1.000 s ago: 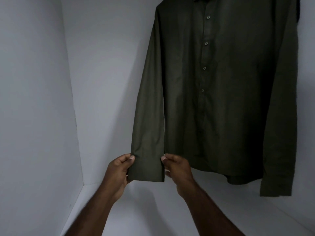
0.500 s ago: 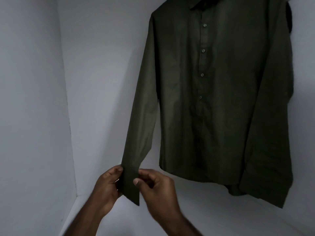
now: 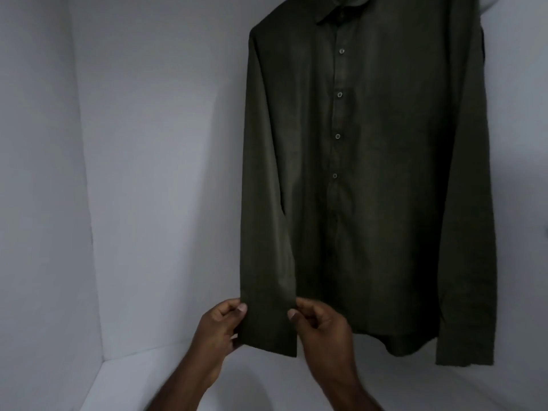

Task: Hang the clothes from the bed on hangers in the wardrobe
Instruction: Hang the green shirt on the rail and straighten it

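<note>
Shirt (image 3: 370, 173), dark green, buttoned, hangs inside white wardrobe (image 3: 148, 143), body above and beyond both hands. Its near sleeve drops straight down, cuff (image 3: 268, 327) stretched flat between hands. Left hand (image 3: 221, 327) pinches cuff's left edge, thumb on front. Right hand (image 3: 318, 324) pinches right edge, thumb on front, fingers curled. Both forearms rise from below, converging on cuff. Far sleeve hangs free, well right of right hand.

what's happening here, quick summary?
A person is tidying a dark green shirt that already hangs inside a white wardrobe. The left hand and right hand each pinch one edge of the cuff of one sleeve, holding it flat. The other sleeve hangs free. The hanger itself is out of view.
</note>
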Motion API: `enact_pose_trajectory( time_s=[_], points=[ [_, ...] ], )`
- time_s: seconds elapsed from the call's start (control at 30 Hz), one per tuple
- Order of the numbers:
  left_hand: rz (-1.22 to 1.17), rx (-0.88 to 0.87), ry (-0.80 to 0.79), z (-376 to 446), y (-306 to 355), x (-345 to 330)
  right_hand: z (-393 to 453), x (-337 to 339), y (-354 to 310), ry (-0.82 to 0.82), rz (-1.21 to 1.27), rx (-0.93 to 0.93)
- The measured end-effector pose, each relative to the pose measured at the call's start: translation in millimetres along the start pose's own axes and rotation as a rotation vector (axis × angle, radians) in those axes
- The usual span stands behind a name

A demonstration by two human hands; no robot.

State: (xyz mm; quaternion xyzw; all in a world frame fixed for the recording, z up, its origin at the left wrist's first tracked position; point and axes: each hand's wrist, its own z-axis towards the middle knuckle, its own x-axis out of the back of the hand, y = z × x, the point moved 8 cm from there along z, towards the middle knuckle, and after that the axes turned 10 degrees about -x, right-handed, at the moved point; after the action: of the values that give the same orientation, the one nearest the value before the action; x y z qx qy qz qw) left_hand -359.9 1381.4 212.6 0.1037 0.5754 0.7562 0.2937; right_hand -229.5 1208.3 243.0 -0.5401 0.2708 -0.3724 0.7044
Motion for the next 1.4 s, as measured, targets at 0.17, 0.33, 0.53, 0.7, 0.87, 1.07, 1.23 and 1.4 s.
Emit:
enact_pose_trajectory(
  time_s=[0.17, 0.33, 0.53, 0.7, 0.87, 1.07, 1.23, 1.4],
  points=[
    [0.064, -0.013, -0.024, 15.7, -11.1, -33.5, 43.6, 28.0, 31.0, 0.052, 0.107, -0.107],
    [0.111, -0.108, -0.009, 30.9, -14.9, -54.0, 74.1, 44.7, 33.1, 0.158, -0.134, -0.078],
    [0.231, -0.328, 0.042, 30.2, -9.3, -69.9, 64.8, 8.3, 16.0, -0.071, -0.2, 0.027],
    [0.131, -0.307, -0.093, 21.8, -6.5, -92.5, 63.5, -0.6, 16.4, -0.185, -0.095, 0.062],
    [0.227, -0.309, -0.098, 33.4, -9.0, -92.2, 85.1, 40.7, 25.3, 0.048, -0.133, 0.062],
    [0.139, -0.019, -0.064, 51.8, -45.5, -84.8, 110.1, 71.6, 42.0, 0.138, 0.046, -0.063],
    [-0.044, 0.105, -0.165, 42.6, -56.4, -104.0, 116.0, 73.3, 51.7, 0.134, 0.079, -0.096],
    [-0.08, -0.027, -0.151, 38.0, -46.1, -99.7, 115.3, 83.3, 55.7, 0.179, 0.052, -0.073]
  ],
)
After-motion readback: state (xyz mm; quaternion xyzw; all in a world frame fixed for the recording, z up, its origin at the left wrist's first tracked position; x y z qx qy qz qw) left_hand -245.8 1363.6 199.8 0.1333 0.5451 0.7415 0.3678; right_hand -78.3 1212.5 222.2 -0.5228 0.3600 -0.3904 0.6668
